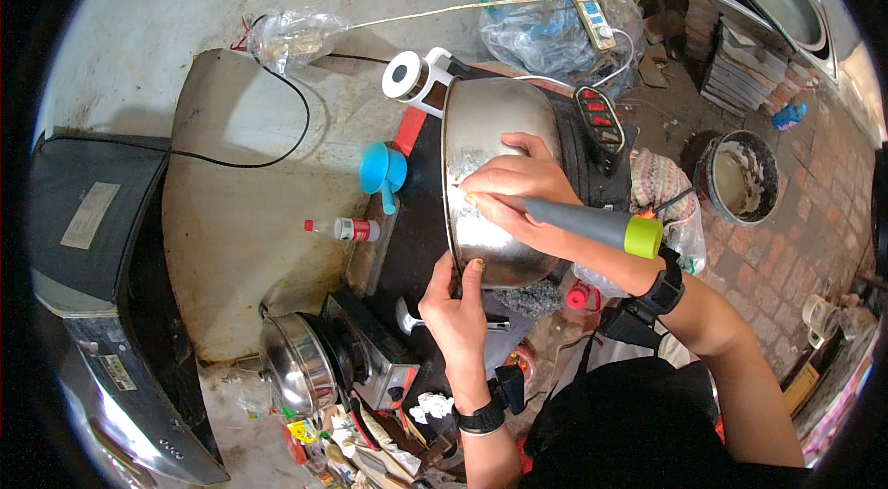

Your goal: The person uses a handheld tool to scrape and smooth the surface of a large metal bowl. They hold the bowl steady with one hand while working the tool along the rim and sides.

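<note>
On the crowded counter (240, 211), left hand (455, 315) pinches the bowl's (495, 165) rim; right hand (514, 196) clasps a grey-handled tool (592, 224).

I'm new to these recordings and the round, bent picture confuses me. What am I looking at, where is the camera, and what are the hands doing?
There is no machine here: a person works with two bare hands. The one picture comes from a wide fisheye camera worn on the person's head, looking down, so the forearms enter from the lower edge and straight lines bend near the rim. The left hand grips the near rim of a steel pot tipped on its side over a black stove top. The right hand presses a tool with a grey handle, green at its end, against the pot's outside; the working end is hidden under the hand. Nearby lie a blue funnel, a small bottle, a steel lid and a bucket.
</note>
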Demonstrator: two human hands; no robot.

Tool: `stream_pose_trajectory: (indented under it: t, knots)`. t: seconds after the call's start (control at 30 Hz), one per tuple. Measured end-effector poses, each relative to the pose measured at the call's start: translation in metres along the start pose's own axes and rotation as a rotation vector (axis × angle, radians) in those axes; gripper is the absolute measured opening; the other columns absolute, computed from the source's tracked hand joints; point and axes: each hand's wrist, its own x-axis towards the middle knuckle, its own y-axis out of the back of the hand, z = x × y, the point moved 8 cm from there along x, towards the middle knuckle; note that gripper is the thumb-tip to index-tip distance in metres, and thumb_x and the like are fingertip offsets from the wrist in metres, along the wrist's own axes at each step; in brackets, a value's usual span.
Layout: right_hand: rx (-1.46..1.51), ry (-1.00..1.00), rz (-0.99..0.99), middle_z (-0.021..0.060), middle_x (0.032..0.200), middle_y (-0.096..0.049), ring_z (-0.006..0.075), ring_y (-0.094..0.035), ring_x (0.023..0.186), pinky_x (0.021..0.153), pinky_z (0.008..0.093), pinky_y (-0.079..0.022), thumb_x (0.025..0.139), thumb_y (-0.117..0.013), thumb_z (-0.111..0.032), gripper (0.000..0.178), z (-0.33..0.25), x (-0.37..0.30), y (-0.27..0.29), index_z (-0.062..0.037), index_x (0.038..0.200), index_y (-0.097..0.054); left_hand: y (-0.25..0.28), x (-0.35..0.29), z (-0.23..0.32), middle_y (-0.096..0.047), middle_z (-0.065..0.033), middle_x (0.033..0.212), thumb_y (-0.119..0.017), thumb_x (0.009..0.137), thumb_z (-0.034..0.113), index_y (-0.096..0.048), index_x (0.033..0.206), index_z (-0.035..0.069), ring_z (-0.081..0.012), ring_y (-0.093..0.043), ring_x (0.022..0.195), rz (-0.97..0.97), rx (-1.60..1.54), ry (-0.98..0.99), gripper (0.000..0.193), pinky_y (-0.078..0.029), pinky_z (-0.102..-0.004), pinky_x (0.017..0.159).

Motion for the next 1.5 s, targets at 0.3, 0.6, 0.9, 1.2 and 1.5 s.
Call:
stream_pose_trajectory:
  t: [0.3, 0.6, 0.9, 1.2, 1.5]
  knots:
    - [-0.011, 0.046, 0.05, 0.0033, 0.088, -0.072, 0.0167, -0.067, 0.084, 0.108, 0.0428, -0.031, 0.087, -0.07, -0.013, 0.01, 0.001, -0.002, -0.001, -0.0097, 0.097, -0.072, 0.0, -0.002, 0.001, -0.07, -0.0078, 0.086, -0.07, 0.091, 0.008, -0.066, 0.113, -0.004, -0.0091, -0.06, 0.077, -0.015, -0.004, 0.041, 0.025, -0.051, -0.0274, 0.071]
    - [0.147, 0.029, 0.109, 0.0044, 0.088, -0.07, 0.0204, -0.066, 0.082, 0.105, 0.0434, -0.038, 0.09, -0.064, -0.01, 0.005, 0.006, -0.004, 0.011, -0.0083, 0.095, -0.066, 0.0, 0.0, -0.004, -0.071, -0.0088, 0.087, -0.07, 0.091, 0.007, -0.066, 0.113, -0.005, -0.0102, -0.061, 0.077, -0.015, 0.017, 0.031, 0.025, -0.051, -0.0281, 0.071]
    - [0.19, -0.023, 0.209, 0.0075, 0.088, -0.07, 0.0263, -0.066, 0.083, 0.096, 0.0424, -0.047, 0.091, -0.065, -0.006, 0.003, 0.005, -0.002, 0.025, -0.0041, 0.091, -0.066, 0.0, 0.0, -0.004, -0.071, -0.006, 0.085, -0.07, 0.091, 0.007, -0.065, 0.113, -0.006, -0.0076, -0.059, 0.076, -0.002, 0.048, -0.013, 0.027, -0.05, -0.0259, 0.068]
    - [-0.025, 0.026, 0.1, 0.0079, 0.092, -0.071, 0.0271, -0.064, 0.089, 0.083, 0.0394, -0.047, 0.088, -0.068, -0.009, 0.009, -0.01, 0.013, 0.014, -0.0038, 0.095, -0.071, 0.001, 0.001, -0.006, -0.07, -0.0071, 0.082, -0.073, 0.091, 0.01, -0.065, 0.111, -0.007, -0.0076, -0.057, 0.074, 0.011, 0.08, -0.04, 0.028, -0.049, -0.0259, 0.066]
    - [0.059, -0.007, 0.23, 0.0096, 0.082, -0.069, 0.0271, -0.066, 0.077, 0.075, 0.0396, -0.048, 0.086, -0.068, -0.005, 0.005, 0.005, 0.013, 0.021, -0.0038, 0.09, -0.069, 0.002, 0.0, -0.002, -0.07, -0.0077, 0.081, -0.072, 0.09, 0.01, -0.065, 0.11, -0.007, -0.0083, -0.058, 0.073, 0.019, 0.081, -0.075, 0.026, -0.05, -0.0267, 0.066]
